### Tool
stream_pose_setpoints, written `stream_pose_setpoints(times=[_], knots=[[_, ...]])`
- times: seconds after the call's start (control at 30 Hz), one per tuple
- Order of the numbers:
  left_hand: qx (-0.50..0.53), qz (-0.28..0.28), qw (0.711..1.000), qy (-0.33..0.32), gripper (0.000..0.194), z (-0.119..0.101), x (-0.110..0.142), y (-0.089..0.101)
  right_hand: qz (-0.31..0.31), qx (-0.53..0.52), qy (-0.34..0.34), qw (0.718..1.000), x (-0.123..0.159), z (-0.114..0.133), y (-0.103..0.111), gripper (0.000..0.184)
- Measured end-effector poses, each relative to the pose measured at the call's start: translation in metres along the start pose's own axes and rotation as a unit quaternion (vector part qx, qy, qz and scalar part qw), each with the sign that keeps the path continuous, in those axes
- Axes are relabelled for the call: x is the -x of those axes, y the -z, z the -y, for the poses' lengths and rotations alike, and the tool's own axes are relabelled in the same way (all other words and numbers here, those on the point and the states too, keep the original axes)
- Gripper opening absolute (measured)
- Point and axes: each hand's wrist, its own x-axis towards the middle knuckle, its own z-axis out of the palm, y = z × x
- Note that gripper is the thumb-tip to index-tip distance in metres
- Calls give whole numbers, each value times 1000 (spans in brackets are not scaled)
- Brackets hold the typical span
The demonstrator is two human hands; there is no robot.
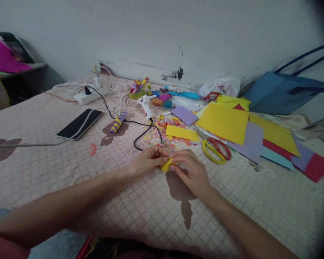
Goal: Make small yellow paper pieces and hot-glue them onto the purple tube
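Observation:
A small yellow piece of craft foam or paper (166, 166) is pinched between my two hands, low over the tablecloth. My left hand (148, 160) grips its left end with thumb and forefinger. From the other side my right hand (192, 169) holds it in a pinch, and the fingers partly cover it. Just beyond the hands lies a flat yellow strip (182, 133) on a heap of colourful paper scraps (162, 133). To the right of my right hand are scissors with yellow and red handles (214, 153).
A white glue gun (145, 107) with a black cord stands behind the scraps. Left of it are a purple roll with yellow bands (119, 122), a phone (79, 124) and a power strip (90, 94). Coloured sheets (223, 122) and a blue bag (283, 93) occupy the right.

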Motion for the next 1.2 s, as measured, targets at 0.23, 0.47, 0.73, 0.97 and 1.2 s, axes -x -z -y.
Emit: stream_pose_setpoints(times=[0.23, 0.47, 0.73, 0.97, 1.2], knots=[[35, 9, 999, 26, 28, -6, 4, -3, 11, -17, -8, 1000, 2, -4, 2, 16], [75, 58, 995, 28, 22, -10, 6, -2, -36, -67, -60, 995, -1, -7, 4, 8], [-40, 55, 997, -34, 18, -15, 7, -2, -48, -120, -113, 985, -1, -10, 4, 4], [-109, 62, 989, -84, 18, -15, 7, -2, -41, -112, -114, 986, 0, -9, 4, 5], [-233, 22, 963, -132, 16, -14, 9, -1, -29, -84, -92, 992, 0, -8, 2, 6]])
